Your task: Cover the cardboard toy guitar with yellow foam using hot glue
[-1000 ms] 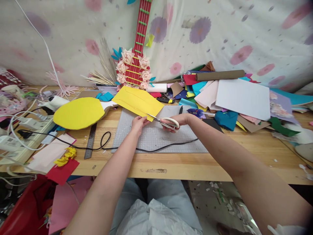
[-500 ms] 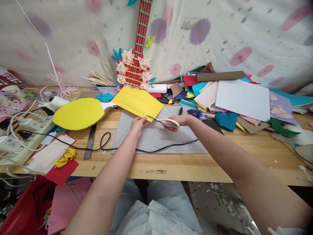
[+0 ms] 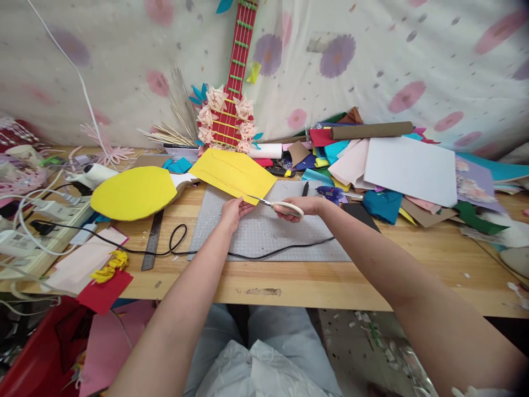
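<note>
Yellow sheet (image 3: 233, 170) pinched at near edge by your left hand (image 3: 233, 212), probably steadying it against scissors (image 3: 295, 209) gripped in your right hand (image 3: 306, 204), blades right there.

Wears pale blue trousers (image 3: 285, 331), softly creased, under a whitish garment (image 3: 258, 366) bunched in folds at the lap. Shows white ruffled edging (image 3: 471, 391) by the right upper arm (image 3: 467, 336); leaves forearms (image 3: 202, 270) and hands (image 3: 232, 215) bare.
</note>
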Demonstrator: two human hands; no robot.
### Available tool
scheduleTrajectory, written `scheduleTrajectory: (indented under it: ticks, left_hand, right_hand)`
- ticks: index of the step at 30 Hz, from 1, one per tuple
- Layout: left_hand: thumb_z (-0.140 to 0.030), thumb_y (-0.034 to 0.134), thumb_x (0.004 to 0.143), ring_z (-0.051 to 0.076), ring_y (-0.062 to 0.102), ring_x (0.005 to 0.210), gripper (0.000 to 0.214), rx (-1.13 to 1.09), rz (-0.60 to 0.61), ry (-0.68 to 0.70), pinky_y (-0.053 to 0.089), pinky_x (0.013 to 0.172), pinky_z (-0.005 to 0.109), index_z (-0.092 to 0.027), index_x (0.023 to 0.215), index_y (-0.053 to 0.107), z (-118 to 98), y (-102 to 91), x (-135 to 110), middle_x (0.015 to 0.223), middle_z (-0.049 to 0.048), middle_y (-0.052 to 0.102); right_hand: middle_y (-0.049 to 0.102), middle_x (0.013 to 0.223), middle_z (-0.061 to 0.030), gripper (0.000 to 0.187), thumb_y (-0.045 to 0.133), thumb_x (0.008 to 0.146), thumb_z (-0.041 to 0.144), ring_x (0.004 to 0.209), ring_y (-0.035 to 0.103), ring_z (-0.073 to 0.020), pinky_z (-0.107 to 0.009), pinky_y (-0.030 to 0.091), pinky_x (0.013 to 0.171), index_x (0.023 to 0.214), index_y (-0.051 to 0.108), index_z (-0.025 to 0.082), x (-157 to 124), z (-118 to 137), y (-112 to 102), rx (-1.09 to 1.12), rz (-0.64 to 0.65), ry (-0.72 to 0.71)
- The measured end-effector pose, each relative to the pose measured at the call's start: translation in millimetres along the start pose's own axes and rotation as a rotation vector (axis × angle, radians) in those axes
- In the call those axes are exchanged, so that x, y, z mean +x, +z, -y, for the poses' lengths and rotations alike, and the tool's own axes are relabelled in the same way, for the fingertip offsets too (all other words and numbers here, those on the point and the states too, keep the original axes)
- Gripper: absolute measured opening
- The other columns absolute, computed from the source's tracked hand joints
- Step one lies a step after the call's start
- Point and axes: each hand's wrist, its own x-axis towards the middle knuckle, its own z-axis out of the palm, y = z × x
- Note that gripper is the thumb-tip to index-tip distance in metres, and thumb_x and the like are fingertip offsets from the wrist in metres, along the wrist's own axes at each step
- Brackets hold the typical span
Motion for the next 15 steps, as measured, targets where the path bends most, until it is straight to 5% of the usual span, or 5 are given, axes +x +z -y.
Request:
scheduleTrajectory:
  ticks: [15]
  left_hand:
    - [-0.012, 0.05, 0.08, 0.017, 0.067, 0.064, 0.013, 0.082, 0.061, -0.001, 0.054, 0.076, 0.034, -0.01, 0.071, 0.06, 2, -3.5, -2, 0.06, 0.0076, 0.065]
  right_hand:
    - [0.045, 0.058, 0.0018, 0.062, 0.04, 0.075, 0.075, 0.046, 0.043, -0.0075, -0.018, 0.031, 0.038, 0.085, 0.049, 0.015, 22, 9, 3, -0.015, 0.111, -0.013]
